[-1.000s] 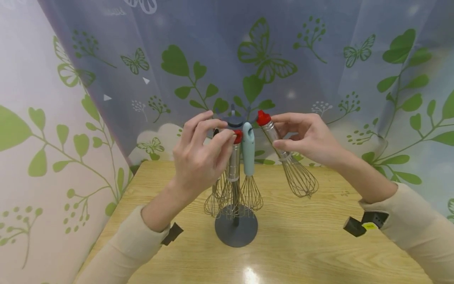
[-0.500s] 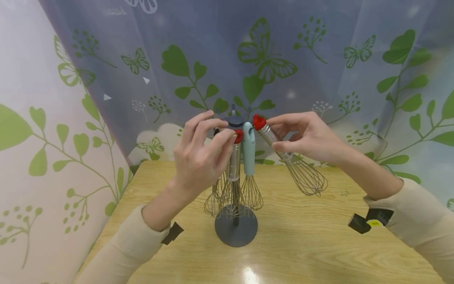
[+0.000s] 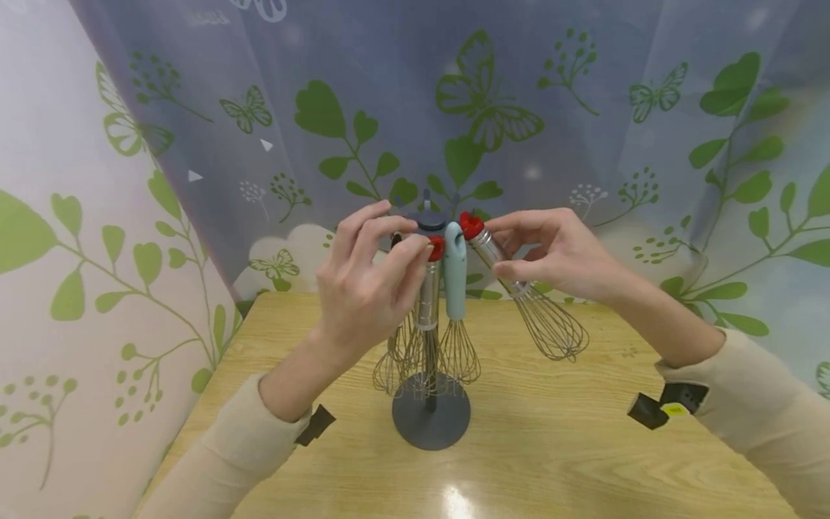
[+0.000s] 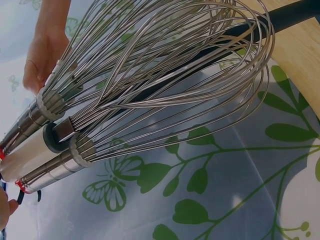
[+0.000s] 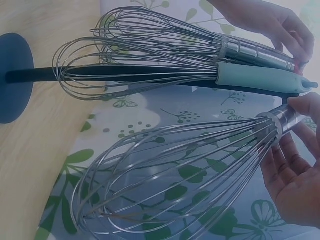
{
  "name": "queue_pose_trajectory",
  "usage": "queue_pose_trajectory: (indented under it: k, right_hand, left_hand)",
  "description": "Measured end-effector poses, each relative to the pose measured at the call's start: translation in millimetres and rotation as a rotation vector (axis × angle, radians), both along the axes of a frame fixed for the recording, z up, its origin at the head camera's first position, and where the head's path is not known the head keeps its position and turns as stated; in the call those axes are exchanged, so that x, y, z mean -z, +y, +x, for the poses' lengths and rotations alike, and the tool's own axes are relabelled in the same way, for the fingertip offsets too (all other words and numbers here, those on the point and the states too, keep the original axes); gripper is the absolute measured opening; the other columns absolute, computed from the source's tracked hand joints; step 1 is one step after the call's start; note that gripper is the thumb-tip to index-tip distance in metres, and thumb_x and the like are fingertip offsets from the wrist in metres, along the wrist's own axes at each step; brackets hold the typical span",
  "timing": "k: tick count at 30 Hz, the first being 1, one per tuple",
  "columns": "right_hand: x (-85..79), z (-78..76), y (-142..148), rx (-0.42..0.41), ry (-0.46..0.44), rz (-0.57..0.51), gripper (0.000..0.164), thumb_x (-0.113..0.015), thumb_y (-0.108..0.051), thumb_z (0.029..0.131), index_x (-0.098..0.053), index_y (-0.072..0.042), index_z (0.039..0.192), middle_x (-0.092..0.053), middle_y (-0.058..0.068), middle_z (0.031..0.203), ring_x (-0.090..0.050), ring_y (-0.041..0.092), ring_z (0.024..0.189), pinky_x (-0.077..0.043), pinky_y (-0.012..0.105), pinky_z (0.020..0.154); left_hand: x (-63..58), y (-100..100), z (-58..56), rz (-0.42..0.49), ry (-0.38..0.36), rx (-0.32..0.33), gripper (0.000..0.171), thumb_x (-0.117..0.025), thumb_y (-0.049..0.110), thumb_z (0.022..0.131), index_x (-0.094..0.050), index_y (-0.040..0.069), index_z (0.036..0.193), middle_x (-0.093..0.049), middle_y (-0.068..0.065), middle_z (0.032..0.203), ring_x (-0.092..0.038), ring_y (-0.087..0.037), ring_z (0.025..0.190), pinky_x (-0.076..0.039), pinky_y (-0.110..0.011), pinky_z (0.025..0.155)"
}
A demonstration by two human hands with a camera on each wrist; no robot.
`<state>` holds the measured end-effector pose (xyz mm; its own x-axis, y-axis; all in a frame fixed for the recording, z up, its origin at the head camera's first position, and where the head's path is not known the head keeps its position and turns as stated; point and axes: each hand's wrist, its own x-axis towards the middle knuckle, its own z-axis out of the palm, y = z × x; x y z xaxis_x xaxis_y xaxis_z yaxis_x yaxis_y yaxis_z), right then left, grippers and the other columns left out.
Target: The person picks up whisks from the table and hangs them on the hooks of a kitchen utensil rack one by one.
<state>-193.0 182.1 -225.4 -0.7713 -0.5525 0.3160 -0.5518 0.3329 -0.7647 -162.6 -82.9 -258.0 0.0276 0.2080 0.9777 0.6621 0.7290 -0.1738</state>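
A dark grey stand [image 3: 431, 422] holds several hanging whisks. My right hand [image 3: 560, 249] grips a steel-handled whisk [image 3: 494, 246] with a red end, thumb on one side and fingers on the other. It tilts, wires low and to the right. Its red end [image 3: 471, 225] is close beside the light blue whisk [image 3: 455, 277]; whether it touches the stand's top is hidden. My left hand [image 3: 366, 281] pinches the red end of another steel-handled whisk [image 3: 426, 299], which hangs upright. In the right wrist view, the gripped whisk's wires [image 5: 170, 170] hang apart from the others.
The stand is on a light wooden table [image 3: 583, 432]. Behind it hangs a blue-grey cloth [image 3: 389, 86] printed with green leaves and butterflies. A white-handled whisk [image 4: 32, 155] also hangs among the others in the left wrist view.
My right hand has brought the gripped whisk's red end left and slightly down, closer to the stand's top. My left hand has stayed in place.
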Motion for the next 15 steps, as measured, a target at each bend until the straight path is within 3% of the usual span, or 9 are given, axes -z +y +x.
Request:
queue_pose_trajectory:
  k: [15]
  right_hand:
    - [14.3, -4.2, -8.1, 0.006, -0.041, -0.080, 0.041, -0.076, 0.002, 0.089, -0.070, -0.001, 0.130, -0.076, -0.006, 0.093, -0.071, 0.012, 0.084, -0.062, 0.026, 0.071]
  left_hand:
    - [-0.1, -0.5, 1.7, -0.010, -0.018, -0.003, 0.008, -0.070, 0.011, 0.097, -0.073, 0.009, 0.090, -0.074, -0.013, 0.102, -0.069, -0.037, 0.112, -0.066, -0.040, 0.091]
